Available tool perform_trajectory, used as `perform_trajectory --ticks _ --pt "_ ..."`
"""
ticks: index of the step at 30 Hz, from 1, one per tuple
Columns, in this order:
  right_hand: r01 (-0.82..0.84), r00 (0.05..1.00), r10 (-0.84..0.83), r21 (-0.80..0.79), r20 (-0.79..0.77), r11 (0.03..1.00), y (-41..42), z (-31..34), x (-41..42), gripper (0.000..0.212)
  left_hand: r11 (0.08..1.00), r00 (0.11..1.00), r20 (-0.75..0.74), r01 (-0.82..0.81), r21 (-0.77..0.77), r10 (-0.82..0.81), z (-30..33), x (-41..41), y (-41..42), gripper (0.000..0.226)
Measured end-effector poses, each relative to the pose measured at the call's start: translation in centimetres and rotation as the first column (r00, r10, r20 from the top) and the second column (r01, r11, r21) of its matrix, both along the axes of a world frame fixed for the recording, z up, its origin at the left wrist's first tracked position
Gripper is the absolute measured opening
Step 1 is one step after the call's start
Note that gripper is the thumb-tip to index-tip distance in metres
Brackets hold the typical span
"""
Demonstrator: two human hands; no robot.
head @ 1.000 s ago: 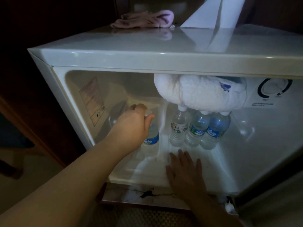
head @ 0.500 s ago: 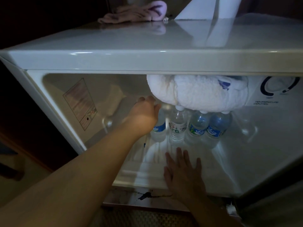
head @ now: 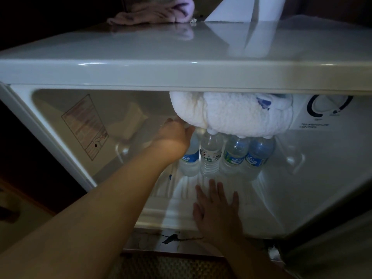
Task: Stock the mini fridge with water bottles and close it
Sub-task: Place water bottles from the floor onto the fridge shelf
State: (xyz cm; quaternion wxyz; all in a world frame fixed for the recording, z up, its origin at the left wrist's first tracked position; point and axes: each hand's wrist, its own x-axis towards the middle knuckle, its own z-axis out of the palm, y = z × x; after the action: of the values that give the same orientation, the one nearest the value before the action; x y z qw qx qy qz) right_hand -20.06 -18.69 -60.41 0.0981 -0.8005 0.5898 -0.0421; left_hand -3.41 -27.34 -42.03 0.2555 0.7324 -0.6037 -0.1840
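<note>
left hand [head: 175,135] grip clamped on bottle [head: 190,158] top, back row at 12 o'clock | right hand [head: 217,210] flat, fingers apart on mini fridge [head: 181,73] floor | advice: seat upright, touching neighbours, release straight

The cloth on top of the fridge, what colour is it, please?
Pale pink cloth, in the head view.

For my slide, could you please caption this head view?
Left hand sets a fourth water bottle into the mini fridge; right hand rests flat on its floor.
</note>
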Motion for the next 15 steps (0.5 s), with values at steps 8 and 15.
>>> perform_trajectory --ticks 8,15 --pt "-0.023 0.998 0.028 0.069 -0.062 0.997 0.0 1.4 -0.2 0.067 0.999 0.991 0.130 0.028 -0.028 -0.024 0.3 0.4 3.6 0.055" --pt "0.015 0.984 0.015 0.165 -0.177 0.986 -0.1 2.1 0.4 0.062 0.974 0.947 0.230 0.225 0.018 -0.223 4.2 4.1 15.0 0.040"
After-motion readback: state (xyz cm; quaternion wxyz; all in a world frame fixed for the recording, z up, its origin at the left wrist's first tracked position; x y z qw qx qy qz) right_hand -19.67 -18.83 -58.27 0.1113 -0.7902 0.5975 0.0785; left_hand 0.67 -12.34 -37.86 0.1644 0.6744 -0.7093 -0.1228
